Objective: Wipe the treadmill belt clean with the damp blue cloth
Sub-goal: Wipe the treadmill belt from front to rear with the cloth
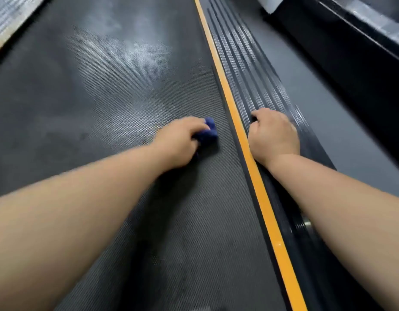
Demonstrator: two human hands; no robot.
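From my head view, my left hand (180,142) has its fingers clamped round the bunched blue cloth (209,130), pressing it on the treadmill belt (86,122) near the yellow stripe (236,117). My right hand (273,135) rests on the ribbed side rail (250,70), fingers curled, holding nothing. Pale smears farther up suggest much wiping remains.
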